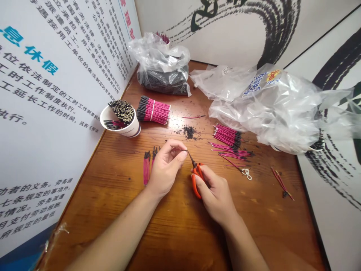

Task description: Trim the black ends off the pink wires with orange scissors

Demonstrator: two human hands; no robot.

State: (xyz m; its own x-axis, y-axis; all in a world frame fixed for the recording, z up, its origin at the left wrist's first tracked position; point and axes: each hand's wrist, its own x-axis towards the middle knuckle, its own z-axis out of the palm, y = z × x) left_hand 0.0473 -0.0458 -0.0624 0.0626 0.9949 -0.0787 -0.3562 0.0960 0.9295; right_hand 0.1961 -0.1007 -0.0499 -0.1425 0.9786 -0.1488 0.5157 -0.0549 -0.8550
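Observation:
My left hand (166,167) is closed in a pinch, with a thin dark wire end (183,150) showing at thumb and fingertip; most of the wire is hidden by the fingers. The fingers of my right hand (216,190) wrap round the orange handles of small scissors (196,180). Their narrow blades point up and left and meet the wire's end at my left fingertips. Just behind and left of my left hand lie several short pink wires with black ends (146,168), partly covered by that hand. Black scraps (190,131) are heaped on the table beyond the blades.
A white paper cup (128,131) of black-ended wires stands at left, beside a banded pink wire bundle (155,110). Loose pink wires (228,136) lie at right. Plastic bags (166,79) sit at the back, and another large clear bag (254,105) spreads over the right side. Walls border the table.

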